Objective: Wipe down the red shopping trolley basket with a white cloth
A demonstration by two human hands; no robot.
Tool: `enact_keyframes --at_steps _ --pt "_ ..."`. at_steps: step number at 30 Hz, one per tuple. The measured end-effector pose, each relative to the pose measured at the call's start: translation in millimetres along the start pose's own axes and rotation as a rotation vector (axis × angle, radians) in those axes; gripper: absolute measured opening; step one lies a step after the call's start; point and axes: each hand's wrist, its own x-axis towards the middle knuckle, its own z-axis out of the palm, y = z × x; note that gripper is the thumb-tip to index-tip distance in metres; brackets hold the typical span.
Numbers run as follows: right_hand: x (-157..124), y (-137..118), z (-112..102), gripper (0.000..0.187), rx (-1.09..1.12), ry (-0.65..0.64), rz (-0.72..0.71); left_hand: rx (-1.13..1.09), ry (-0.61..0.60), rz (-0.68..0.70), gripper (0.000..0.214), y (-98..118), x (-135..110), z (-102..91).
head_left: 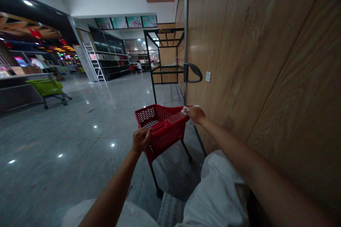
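Observation:
A red plastic shopping cart (166, 138) with perforated basket walls stands on dark legs with wheels, close by the wooden wall. My left hand (141, 139) is closed on the near left corner of its rim. My right hand (196, 114) pinches a crumpled white cloth or tissue (185, 110) and rests it on the right end of the cart's top edge. The fingertips of my right hand are partly hidden by the cloth.
A wood-panelled wall (255, 53) with a socket (208, 76) and a dark handle (194, 73) runs along the right. Ahead is a dark metal rack (166, 71). A green cart (48, 88) stands left, and a ladder (97, 67) leans near shelves. People crouch far back.

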Motion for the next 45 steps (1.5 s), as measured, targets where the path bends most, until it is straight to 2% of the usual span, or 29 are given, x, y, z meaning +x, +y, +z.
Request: enact_keyframes --at_steps 2,4,5,7,9,11,14,16,19,23,27,30,32,34,37,39,41,43,45 --pt "-5 -14 1 0.047 -0.009 0.01 -0.019 0.125 -0.028 -0.072 0.044 -3 10 -13.2" --pt "-12 -33 4 0.046 -0.03 0.056 -0.001 0.261 0.047 -0.128 0.034 8 25 -17.1" --pt "-16 -43 6 0.043 -0.034 0.081 0.006 0.305 0.092 -0.141 0.031 18 34 -14.6" --pt "-25 -64 10 0.034 -0.019 0.12 -0.007 0.355 0.077 -0.104 0.031 42 52 -1.9" --pt "-33 -81 12 0.027 0.007 0.117 -0.09 0.398 -0.038 -0.052 0.036 61 68 15.5" --pt "-38 -92 12 0.025 0.018 0.085 -0.197 0.419 -0.178 -0.08 0.041 70 78 29.8" --pt "-41 -93 10 0.027 0.044 0.049 -0.29 0.434 -0.386 -0.144 0.057 65 82 36.1" --pt "-41 -85 10 0.029 0.095 0.047 -0.308 0.45 -0.435 -0.116 0.068 55 78 31.7" --pt "-41 -64 16 0.026 0.248 0.079 -0.308 0.478 -0.403 -0.052 0.07 44 72 22.6" --pt "-44 -36 26 0.024 0.538 0.131 -0.285 0.485 -0.325 0.03 0.061 40 66 19.0" --pt "-42 -25 27 0.026 0.585 0.11 -0.125 0.458 -0.183 0.063 0.052 40 50 24.8" --pt "-37 -26 21 0.028 0.549 0.099 -0.048 0.437 0.008 0.002 0.043 46 35 30.7" --pt "-31 -27 16 0.032 0.578 0.113 -0.043 0.439 0.062 -0.026 0.039 55 29 34.9" --pt "-22 -28 8 0.038 0.619 0.181 0.046 0.44 0.004 -0.007 0.038 68 28 40.7" --pt "-4 -33 -8 0.047 0.628 0.345 0.249 0.425 -0.154 0.027 0.044 89 34 55.7" --pt "11 -44 -18 0.048 0.62 0.418 0.226 0.437 -0.165 -0.018 0.049 99 38 68.0" --pt "26 -58 -23 0.045 0.626 0.461 0.117 0.447 -0.118 -0.049 0.051 103 40 77.9" --pt "37 -73 -19 0.044 0.641 0.492 0.062 0.439 -0.062 -0.044 0.051 103 38 82.6" --pt "41 -83 -7 0.044 0.645 0.493 0.081 0.428 -0.021 -0.024 0.051 99 36 81.7"
